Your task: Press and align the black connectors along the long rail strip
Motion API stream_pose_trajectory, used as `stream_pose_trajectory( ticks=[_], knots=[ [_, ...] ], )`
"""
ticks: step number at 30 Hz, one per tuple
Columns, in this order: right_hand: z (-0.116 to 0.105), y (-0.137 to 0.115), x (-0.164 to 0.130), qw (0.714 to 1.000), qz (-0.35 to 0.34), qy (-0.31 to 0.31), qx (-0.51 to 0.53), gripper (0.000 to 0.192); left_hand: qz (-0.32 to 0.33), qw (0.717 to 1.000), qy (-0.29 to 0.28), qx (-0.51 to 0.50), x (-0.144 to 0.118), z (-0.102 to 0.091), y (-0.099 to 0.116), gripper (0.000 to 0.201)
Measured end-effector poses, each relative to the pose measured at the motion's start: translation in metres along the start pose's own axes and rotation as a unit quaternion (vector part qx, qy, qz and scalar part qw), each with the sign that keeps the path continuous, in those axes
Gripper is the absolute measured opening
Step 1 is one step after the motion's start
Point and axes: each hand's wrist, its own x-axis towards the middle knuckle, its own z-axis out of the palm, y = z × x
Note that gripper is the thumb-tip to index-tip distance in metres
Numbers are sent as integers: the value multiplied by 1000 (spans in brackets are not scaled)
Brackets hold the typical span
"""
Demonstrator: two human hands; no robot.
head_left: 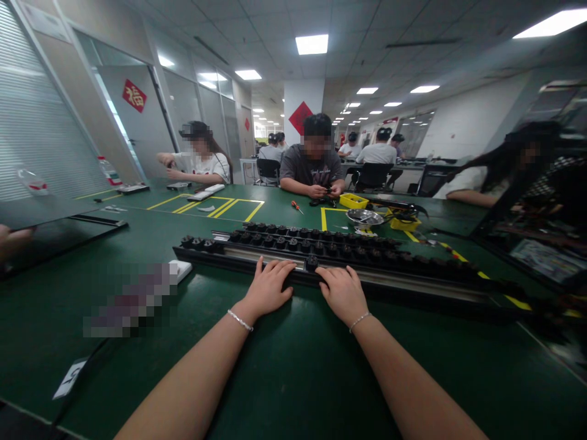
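A long black strip [413, 272] studded with rows of round black knobs lies across the green table [293, 366] in front of me. My left hand [268, 287] rests flat on its near edge, fingers spread toward the knobs. My right hand [342, 293] lies beside it, fingertips touching one knob [312, 263] on the front row. Neither hand grips anything. Each wrist wears a thin bracelet.
A white block [183, 269] lies left of the strip. A yellow bin [353, 200], a metal bowl [364, 217] and a red-handled screwdriver [297, 207] sit farther back. Several people work across the table. A dark tray [541, 244] stands at the right.
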Motion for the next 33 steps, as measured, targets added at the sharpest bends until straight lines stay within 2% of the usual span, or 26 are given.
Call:
stream_pose_trajectory(
  ticks=[14,33],
  knots=[
    [-7,10,-6,998,-3,-40,-44,38,0,1000,-3,-5,0,0,0,54],
    [-5,13,-7,999,-13,-18,-33,33,0,1000,-4,15,-2,-1,0,53]
  ],
)
